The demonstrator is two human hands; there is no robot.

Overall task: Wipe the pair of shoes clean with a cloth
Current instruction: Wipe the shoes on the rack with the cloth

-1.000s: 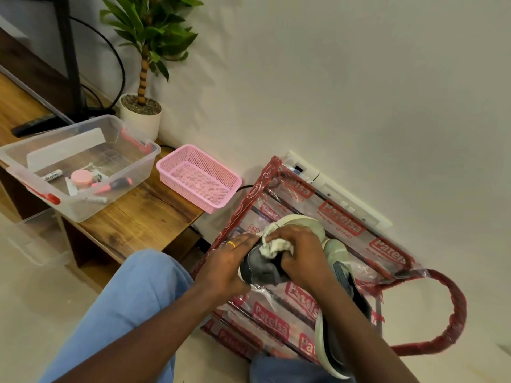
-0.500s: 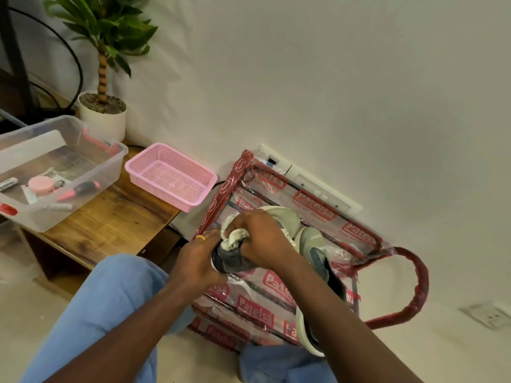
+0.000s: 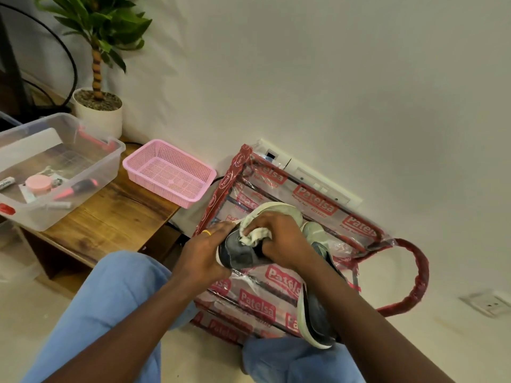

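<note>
The person sits on the floor with both knees in blue trousers at the lower edge of the view. The left hand (image 3: pixel 203 254) is closed around one end of the grey shoe (image 3: pixel 239 255) and holds it above the plastic bag (image 3: pixel 276 286). A gold ring (image 3: pixel 206 232) is on one finger of this hand. The right hand (image 3: pixel 280 240) grips a pale, crumpled cloth (image 3: pixel 255 234) and presses it on the upper part of the same shoe. The light sole of this shoe shows behind the right hand.

The second shoe (image 3: pixel 315 313) lies on its side on the near right part of the bag, just beside the right knee, and the right forearm hides a part of it. The bag is transparent with red trim and red handles. It lies on the floor, and its far edge is against the wall.

To the left stands the wooden bench (image 3: pixel 110 217). A pink basket (image 3: pixel 168 172) sits at its far right corner. A clear plastic box (image 3: pixel 83 150) with small items stands along its left side, and a potted plant (image 3: pixel 98 111) is behind the box, near the wall.
</note>
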